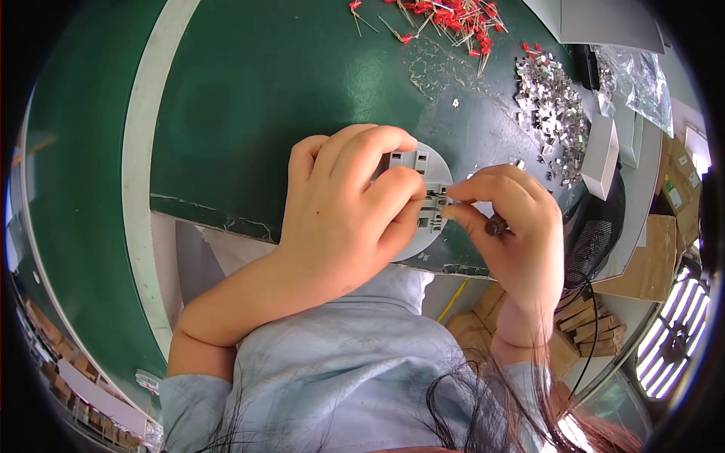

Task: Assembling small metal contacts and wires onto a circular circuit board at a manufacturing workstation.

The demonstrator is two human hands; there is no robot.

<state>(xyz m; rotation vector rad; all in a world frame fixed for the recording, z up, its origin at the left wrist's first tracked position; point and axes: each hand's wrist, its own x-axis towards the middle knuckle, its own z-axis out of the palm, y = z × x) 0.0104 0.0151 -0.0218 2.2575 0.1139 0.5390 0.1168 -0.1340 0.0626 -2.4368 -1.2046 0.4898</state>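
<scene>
A round light-grey plastic disc (434,162) with raised rectangular sockets lies at the table's near edge. My left hand (347,196) is closed over its left side, fingers curled round the rim and thumb and fingertips pressing near the middle sockets. At the disc's right side, my right hand (517,219) pinches thumb and forefinger together beside a socket. Whatever is between those fingertips is too small to make out. A dark brown tool with a rounded end (495,226) is tucked in the same hand; the rest of it is hidden.
Red-headed parts with thin metal legs (461,23) lie heaped at the far side of the green table (226,113). Small silvery metal clips (551,113) are spread at the right, beside a white box (600,158), a clear plastic bag (642,83) and a black mesh basket (596,238).
</scene>
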